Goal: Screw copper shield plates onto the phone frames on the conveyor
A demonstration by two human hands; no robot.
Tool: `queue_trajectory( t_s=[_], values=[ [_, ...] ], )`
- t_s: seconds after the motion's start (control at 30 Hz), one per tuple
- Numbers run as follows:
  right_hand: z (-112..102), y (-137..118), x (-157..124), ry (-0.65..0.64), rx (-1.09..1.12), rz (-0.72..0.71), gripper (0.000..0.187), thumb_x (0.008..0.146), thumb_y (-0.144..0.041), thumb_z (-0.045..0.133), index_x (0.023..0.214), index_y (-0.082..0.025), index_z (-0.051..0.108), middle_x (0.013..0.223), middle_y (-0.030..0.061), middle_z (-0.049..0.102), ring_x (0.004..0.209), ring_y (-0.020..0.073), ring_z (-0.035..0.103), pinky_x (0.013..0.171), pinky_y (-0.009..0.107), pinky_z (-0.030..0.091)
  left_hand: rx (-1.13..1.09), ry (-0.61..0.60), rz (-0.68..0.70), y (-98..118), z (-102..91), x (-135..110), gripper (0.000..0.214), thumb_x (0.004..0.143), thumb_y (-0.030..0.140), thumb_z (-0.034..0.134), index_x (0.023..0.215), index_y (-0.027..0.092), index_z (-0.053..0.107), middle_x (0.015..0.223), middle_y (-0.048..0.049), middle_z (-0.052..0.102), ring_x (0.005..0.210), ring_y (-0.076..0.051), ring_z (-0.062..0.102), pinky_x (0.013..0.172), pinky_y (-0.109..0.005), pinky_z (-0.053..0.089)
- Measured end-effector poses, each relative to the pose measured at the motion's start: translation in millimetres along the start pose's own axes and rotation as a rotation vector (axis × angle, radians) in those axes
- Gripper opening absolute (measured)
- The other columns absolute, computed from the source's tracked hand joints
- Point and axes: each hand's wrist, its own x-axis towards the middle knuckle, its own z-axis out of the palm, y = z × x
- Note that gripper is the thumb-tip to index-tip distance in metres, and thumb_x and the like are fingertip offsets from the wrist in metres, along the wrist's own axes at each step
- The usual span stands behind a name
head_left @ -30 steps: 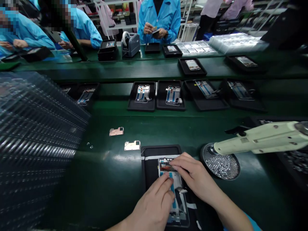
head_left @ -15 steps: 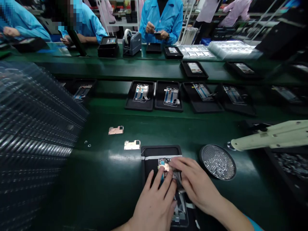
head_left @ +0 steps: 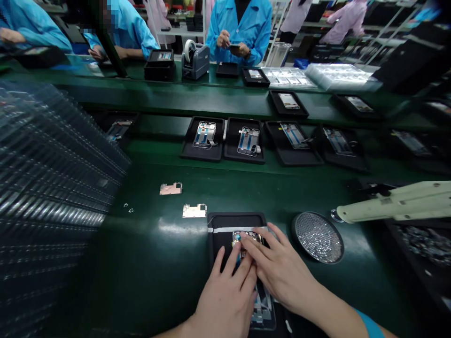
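Observation:
A phone frame with a circuit board [head_left: 256,234] at its top end lies in a black tray [head_left: 216,220] in front of me. My left hand [head_left: 229,291] rests over the frame's left side, fingers stretched out and spread, fingertips touching near the board. From the right, my right hand [head_left: 282,263] reaches across the same board. Its index fingertip touches the upper left part, and its other fingers are extended apart. Both hands cover much of the frame's middle. Two loose circuit boards, one pinkish [head_left: 171,189] and one pale gold [head_left: 195,211], lie left of the tray.
A round dish of small metal parts [head_left: 318,237] stands to the right, beside a pale green arm [head_left: 398,204]. Stacked clear plastic trays [head_left: 63,188] rise at left. Black trays with phone frames [head_left: 203,138] line the far shelf; co-workers in blue [head_left: 239,28] sit beyond.
My right hand has shifted left across the board, its fingers now more spread and its index fingertip nearer the upper left. My left hand has stayed almost in place.

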Motion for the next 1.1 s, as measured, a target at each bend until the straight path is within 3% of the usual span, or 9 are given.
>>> queue_trajectory(
  t_s=[0.1,0.17,0.23,0.3,0.4,0.47,0.57,0.73,1.1],
  values=[
    [-4.5,0.5,-17.0,0.132,0.079,-0.044,0.058,0.09,-0.007,0.045,0.147,-0.016,0.05,0.144,0.0063,0.059,0.132,0.0292,0.052,0.112,0.056,0.043,-0.022,0.002,-0.036,-7.2,-5.3,2.3,0.044,0.107,0.035,0.043,0.146,0.017,0.055,0.158,-0.0024,0.046,0.15,-0.026,0.034,0.124,-0.043,0.021],
    [-13.9,6.9,-29.0,0.501,0.086,0.087,0.067,0.088,-0.006,0.053,0.152,-0.024,0.046,0.151,0.0058,0.051,0.136,0.0274,0.051,0.114,0.052,0.045,0.008,0.029,-0.072,-13.7,-5.3,6.5,0.045,0.107,0.034,0.043,0.146,0.015,0.054,0.158,-0.0038,0.046,0.149,-0.027,0.037,0.121,-0.043,0.031],
    [-27.0,20.1,-31.8,0.992,-0.001,0.368,0.081,0.081,-0.007,0.072,0.151,-0.037,0.047,0.155,0.0045,0.045,0.143,0.0304,0.046,0.121,0.052,0.04,0.045,0.048,-0.066,-19.7,-1.8,13.3,0.045,0.107,0.034,0.043,0.145,0.014,0.054,0.156,-0.0057,0.048,0.146,-0.03,0.041,0.117,-0.046,0.038],
    [-40.3,39.7,-22.9,1.199,0.08,0.59,0.094,0.07,-0.014,0.088,0.151,-0.038,0.046,0.156,0.0088,0.043,0.148,0.0345,0.039,0.123,0.054,0.037,0.052,0.074,-0.037,-24.3,3.9,22.5,0.043,0.107,0.032,0.042,0.143,0.013,0.056,0.153,-0.0069,0.052,0.143,-0.031,0.046,0.114,-0.047,0.043],
    [-53.7,72.3,-1.8,0.939,0.718,0.66,0.063,0.083,-0.035,0.08,0.139,-0.023,0.054,0.124,0.0147,0.067,0.098,0.0256,0.072,0.083,0.045,0.063,0.021,0.12,-0.001,-28.3,11.7,38.2,0.04,0.107,0.026,0.042,0.139,0.012,0.059,0.151,-0.0073,0.054,0.142,-0.03,0.047,0.113,-0.047,0.045],
    [-56.5,87.1,5.7,0.87,0.921,0.647,0.044,0.087,-0.037,0.076,0.123,-0.018,0.059,0.105,0.0102,0.072,0.068,0.0166,0.07,0.063,0.035,0.061,0.007,0.113,0.035,-30.0,14.2,46.6,0.038,0.105,0.023,0.043,0.139,0.013,0.06,0.15,-0.0074,0.054,0.142,-0.031,0.047,0.113,-0.049,0.045],
    [-53.5,90.5,2.5,0.938,0.88,0.641,0.031,0.087,-0.028,0.075,0.112,-0.016,0.061,0.104,0.0063,0.07,0.062,0.0116,0.066,0.059,0.029,0.059,0.04,0.086,0.098,-32.2,14.7,51.9,0.041,0.103,0.02,0.046,0.14,0.012,0.059,0.151,-0.0093,0.053,0.142,-0.035,0.046,0.109,-0.053,0.048],
    [-42.1,77.6,-13.0,1.109,0.77,0.618,0.031,0.088,-0.021,0.071,0.116,-0.02,0.058,0.099,0.002,0.064,0.059,0.0095,0.063,0.052,0.026,0.054,0.081,0.091,0.12,-34.1,14.8,51.5,0.044,0.101,0.021,0.048,0.142,0.009,0.059,0.15,-0.011,0.054,0.142,-0.035,0.046,0.11,-0.055,0.047],
    [-30.7,78.6,-12.6,1.083,0.698,0.657,0.026,0.089,-0.022,0.069,0.111,-0.02,0.055,0.093,0.0012,0.06,0.057,0.0094,0.062,0.053,0.026,0.055,0.088,0.079,0.118,-31.9,16.7,49.9,0.047,0.098,0.018,0.048,0.144,0.01,0.058,0.153,-0.011,0.051,0.144,-0.036,0.043,0.111,-0.053,0.046]
  ],
)
